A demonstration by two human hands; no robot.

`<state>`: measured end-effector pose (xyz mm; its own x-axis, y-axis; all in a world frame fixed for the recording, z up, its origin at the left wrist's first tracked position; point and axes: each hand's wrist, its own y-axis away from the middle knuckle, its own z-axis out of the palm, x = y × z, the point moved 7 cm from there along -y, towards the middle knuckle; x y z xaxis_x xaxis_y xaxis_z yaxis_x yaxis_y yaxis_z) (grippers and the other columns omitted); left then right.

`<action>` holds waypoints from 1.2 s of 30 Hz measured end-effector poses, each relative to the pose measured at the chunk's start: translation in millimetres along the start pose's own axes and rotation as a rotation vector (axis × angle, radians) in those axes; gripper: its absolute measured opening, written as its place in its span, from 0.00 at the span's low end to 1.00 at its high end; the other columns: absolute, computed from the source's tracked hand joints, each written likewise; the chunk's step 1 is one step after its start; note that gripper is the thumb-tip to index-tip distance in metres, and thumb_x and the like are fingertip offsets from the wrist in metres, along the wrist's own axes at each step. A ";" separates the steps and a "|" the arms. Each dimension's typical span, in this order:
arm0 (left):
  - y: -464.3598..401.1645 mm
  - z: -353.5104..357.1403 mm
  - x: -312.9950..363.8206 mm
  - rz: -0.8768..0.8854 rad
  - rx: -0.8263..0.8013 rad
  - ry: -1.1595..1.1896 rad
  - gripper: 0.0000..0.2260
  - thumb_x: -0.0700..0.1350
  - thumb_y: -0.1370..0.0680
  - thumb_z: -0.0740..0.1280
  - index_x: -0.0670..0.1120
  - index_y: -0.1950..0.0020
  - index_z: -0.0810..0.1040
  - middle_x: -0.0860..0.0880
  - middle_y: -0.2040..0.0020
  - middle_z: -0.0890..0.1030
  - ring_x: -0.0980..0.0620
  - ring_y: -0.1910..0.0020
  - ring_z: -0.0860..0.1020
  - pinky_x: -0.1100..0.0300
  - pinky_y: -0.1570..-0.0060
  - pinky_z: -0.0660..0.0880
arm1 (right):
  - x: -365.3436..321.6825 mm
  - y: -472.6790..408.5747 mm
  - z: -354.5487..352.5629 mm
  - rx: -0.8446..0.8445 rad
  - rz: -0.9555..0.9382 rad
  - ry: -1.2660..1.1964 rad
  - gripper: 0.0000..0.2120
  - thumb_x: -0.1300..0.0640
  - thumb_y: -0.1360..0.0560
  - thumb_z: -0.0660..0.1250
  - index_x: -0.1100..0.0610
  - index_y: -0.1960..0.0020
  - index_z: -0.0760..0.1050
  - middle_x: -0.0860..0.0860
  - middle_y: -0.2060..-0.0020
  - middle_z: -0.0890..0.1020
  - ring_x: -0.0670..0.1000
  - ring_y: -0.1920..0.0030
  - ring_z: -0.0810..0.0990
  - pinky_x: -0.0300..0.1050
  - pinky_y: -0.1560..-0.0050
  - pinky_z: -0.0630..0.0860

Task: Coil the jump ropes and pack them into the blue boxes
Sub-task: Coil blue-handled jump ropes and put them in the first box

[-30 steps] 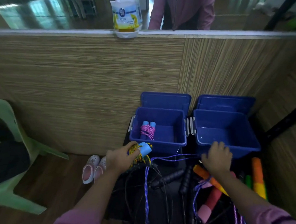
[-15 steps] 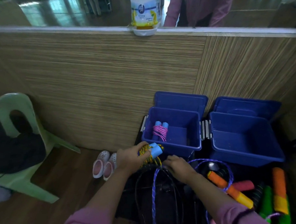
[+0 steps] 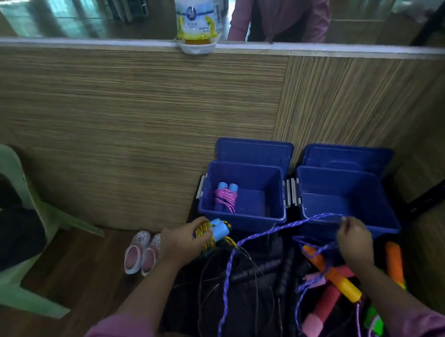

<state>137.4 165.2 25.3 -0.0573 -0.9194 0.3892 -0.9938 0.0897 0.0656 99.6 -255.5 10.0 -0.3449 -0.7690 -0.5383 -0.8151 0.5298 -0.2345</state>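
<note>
Two open blue boxes stand against the wooden wall. The left box (image 3: 276, 191) holds a coiled pink rope with blue handles (image 3: 226, 197); the right box (image 3: 383, 211) looks bare inside. My left hand (image 3: 181, 238) grips a coiled yellow rope with blue handles (image 3: 214, 232) just in front of the left box. My right hand (image 3: 354, 238) pinches a purple rope (image 3: 279, 231) and holds it raised in front of the right box; the rope trails down to the pile below.
A dark pile of loose ropes and handles lies below: black handles (image 3: 257, 271), an orange-yellow handle (image 3: 332, 276), pink handles (image 3: 319, 310). Small pink shoes (image 3: 142, 251) sit on the floor left. A green chair (image 3: 16, 230) stands far left. A packet (image 3: 198, 20) rests on the ledge.
My right hand moved from the middle of the pile to the right, lifting the purple rope taut in front of the right box. My left hand kept its grip on the yellow coil.
</note>
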 end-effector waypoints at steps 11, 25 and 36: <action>-4.8 -1.9 13.6 0.047 0.026 -0.066 0.36 0.73 0.34 0.41 0.63 0.33 0.70 0.54 0.49 0.83 0.54 0.48 0.79 0.58 0.52 0.62 | -121.0 64.8 48.7 -0.132 -0.766 0.217 0.23 0.57 0.39 0.67 0.57 0.43 0.73 0.54 0.47 0.78 0.57 0.48 0.79 0.49 0.50 0.72; 1.4 -4.6 3.2 0.016 0.077 -0.054 0.34 0.72 0.33 0.41 0.64 0.35 0.71 0.56 0.50 0.82 0.57 0.49 0.79 0.59 0.55 0.61 | -145.7 92.5 108.9 -0.313 -0.753 0.364 0.08 0.53 0.37 0.76 0.51 0.67 0.77 0.49 0.69 0.76 0.52 0.70 0.79 0.47 0.72 0.73; 0.7 5.1 2.4 -0.001 0.014 -0.080 0.22 0.68 0.24 0.53 0.64 0.33 0.69 0.54 0.44 0.81 0.53 0.43 0.78 0.55 0.44 0.66 | -15.1 35.3 30.2 -0.157 -0.119 0.395 0.05 0.63 0.32 0.72 0.63 0.59 0.78 0.59 0.60 0.79 0.61 0.57 0.80 0.57 0.54 0.70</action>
<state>136.1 161.1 21.6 -0.0632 -0.9472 0.3143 -0.9951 0.0839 0.0529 90.1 -214.4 -14.5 -0.3712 -0.9152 -0.1572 -0.9101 0.3921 -0.1338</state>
